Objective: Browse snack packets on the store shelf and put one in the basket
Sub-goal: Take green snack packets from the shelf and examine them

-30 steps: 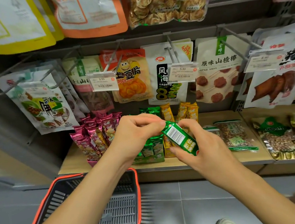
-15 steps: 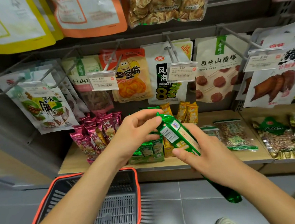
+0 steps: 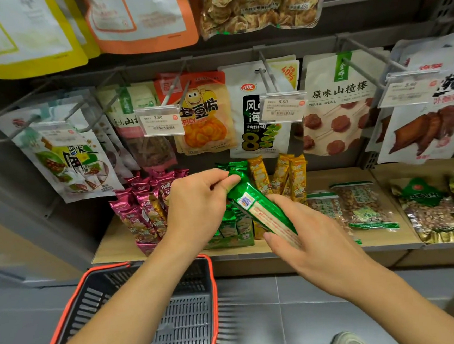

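A person stands at a store shelf (image 3: 117, 247) and holds a green snack packet (image 3: 261, 209) in both hands, in the air just in front of the stock. The packet is long and narrow and tilts from upper left to lower right, its printed label facing up. The left hand (image 3: 199, 209) has a closed grip on the upper end, pinching the foil between the thumb and curled fingers. The right hand (image 3: 315, 243) grips the lower part, with the thumb laid along the top and the fingers curled underneath. Behind the hands, upright on the shelf, stand pink packets (image 3: 147, 205), more green packets (image 3: 233, 227) and yellow packets (image 3: 288, 177). Flat bags of nuts (image 3: 361, 204) lie to the right. Larger pouches (image 3: 205, 116) hang from hooks above, one hook bearing a price tag (image 3: 160, 121) marked 3.90. A dark basket (image 3: 214, 295) with a red rim sits low in front of the shelf, under the left forearm, over the grey tiled floor (image 3: 300, 318). A shoe (image 3: 345, 341) shows at the bottom edge.
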Available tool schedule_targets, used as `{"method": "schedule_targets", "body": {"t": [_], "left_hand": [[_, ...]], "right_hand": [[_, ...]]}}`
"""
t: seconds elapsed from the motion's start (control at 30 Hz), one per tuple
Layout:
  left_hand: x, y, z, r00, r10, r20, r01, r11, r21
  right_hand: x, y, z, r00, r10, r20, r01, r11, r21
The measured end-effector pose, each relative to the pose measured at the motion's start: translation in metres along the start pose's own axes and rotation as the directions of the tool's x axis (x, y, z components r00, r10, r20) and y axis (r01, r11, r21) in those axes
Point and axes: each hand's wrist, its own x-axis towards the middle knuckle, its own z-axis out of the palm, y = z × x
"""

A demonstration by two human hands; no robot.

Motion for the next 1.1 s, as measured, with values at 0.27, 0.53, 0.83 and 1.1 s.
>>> {"method": "schedule_targets", "body": {"t": [0.27, 0.53, 0.83, 1.1], "left_hand": [[0.002, -0.007, -0.010, 0.931, 0.364, 0.029, -0.339, 0.831, 0.441], [0.004, -0.002, -0.002, 0.938, -0.243, 0.247, 0.293, 0.937, -0.189], [0.015, -0.006, -0.014, 0.855, -0.457, 0.247, 0.517, 0.709, -0.479], [0.018, -0.026, -0.014, 0.817, -0.549, 0.174, 0.547, 0.647, -0.531]], "right_hand": [[0.004, 0.006, 0.002, 0.998, 0.017, 0.067, -0.023, 0.996, 0.091], [-0.002, 0.003, 0.003, 1.000, 0.014, -0.017, -0.015, 0.994, -0.109], [-0.002, 0.004, 0.004, 0.999, 0.025, 0.025, -0.022, 0.991, -0.133], [0.000, 0.008, 0.000, 0.996, 0.042, 0.079, -0.023, 0.973, -0.231]]}}
